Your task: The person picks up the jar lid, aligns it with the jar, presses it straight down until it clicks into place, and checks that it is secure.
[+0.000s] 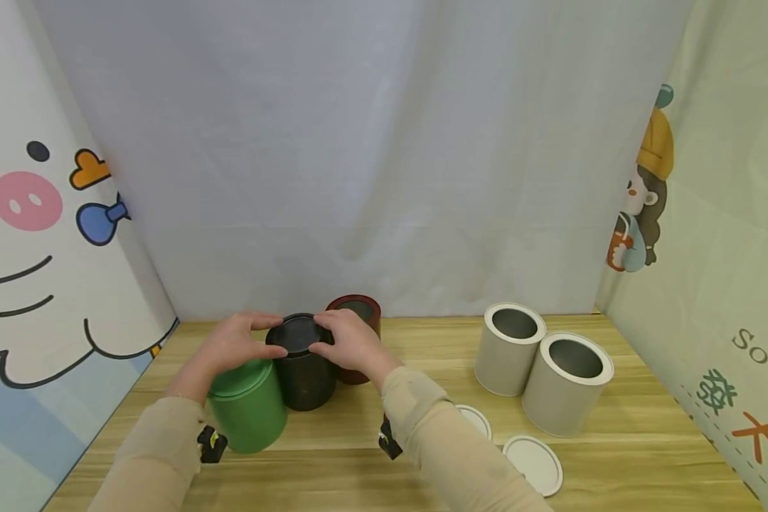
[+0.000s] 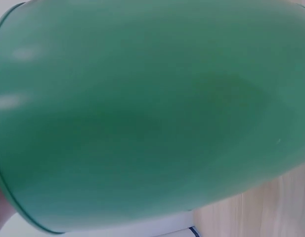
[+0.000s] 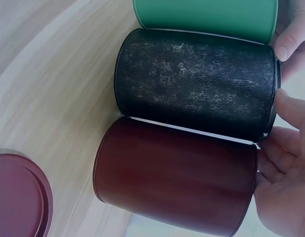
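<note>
A black canister (image 1: 306, 384) stands upright on the wooden table with its black lid (image 1: 297, 333) on top. From the left, my left hand (image 1: 230, 346) grips the lid's edge between thumb and fingers. My right hand (image 1: 350, 345) holds the opposite edge the same way; its thumb shows at the rim in the right wrist view. Left of the black canister is a green canister (image 1: 251, 416) with a green top, partly beneath my left hand; its side fills the left wrist view. A maroon canister (image 3: 177, 175), open at the top, stands close on the right side, partly behind my right hand.
Two off-white canisters (image 1: 500, 363) with open tops stand side by side on the right. Two white lids (image 1: 533, 464) lie before them, one partly behind my right sleeve. A maroon lid (image 3: 19, 197) lies on the table. A pale curtain (image 1: 326, 156) hangs behind.
</note>
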{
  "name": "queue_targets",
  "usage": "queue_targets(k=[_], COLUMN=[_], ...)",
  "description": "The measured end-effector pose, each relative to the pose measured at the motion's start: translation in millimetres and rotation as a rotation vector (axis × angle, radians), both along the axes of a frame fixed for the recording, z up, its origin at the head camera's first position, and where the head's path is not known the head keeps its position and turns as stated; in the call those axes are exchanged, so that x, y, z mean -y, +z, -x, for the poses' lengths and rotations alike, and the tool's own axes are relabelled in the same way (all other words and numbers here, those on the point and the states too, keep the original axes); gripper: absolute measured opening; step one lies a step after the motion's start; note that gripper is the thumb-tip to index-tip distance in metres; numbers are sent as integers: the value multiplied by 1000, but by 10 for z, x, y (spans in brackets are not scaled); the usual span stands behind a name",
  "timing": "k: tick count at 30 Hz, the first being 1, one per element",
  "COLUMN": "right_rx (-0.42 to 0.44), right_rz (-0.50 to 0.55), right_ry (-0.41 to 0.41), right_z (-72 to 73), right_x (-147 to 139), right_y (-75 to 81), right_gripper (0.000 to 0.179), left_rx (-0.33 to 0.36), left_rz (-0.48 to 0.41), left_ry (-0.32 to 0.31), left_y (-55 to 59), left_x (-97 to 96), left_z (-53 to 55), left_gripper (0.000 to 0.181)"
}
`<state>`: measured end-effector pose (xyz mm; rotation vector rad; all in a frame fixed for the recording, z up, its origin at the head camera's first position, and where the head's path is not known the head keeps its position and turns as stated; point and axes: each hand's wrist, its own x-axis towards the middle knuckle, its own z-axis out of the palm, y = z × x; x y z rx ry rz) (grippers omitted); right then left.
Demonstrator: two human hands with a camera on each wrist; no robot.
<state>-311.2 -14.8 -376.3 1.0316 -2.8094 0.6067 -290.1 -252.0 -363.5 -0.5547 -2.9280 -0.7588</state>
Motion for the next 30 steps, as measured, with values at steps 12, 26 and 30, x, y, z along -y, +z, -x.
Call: queue_targets(k=[12,26,30], right_rx=[0,-20,-11], right_rz=[-28,-57,-59], right_ry=[-5,-1,0], right_z=[-18,1,-2], right_x=[9,17,17], right_y=[42,27,25], right_gripper=[53,53,53], left_rx=[51,100,110], left_rz=[24,44,70], left_ry=[-20,7,11], left_y=[69,131,165], left_x=[-23,-68,-101], left_z=[17,15,10], left_gripper=[66,64,63])
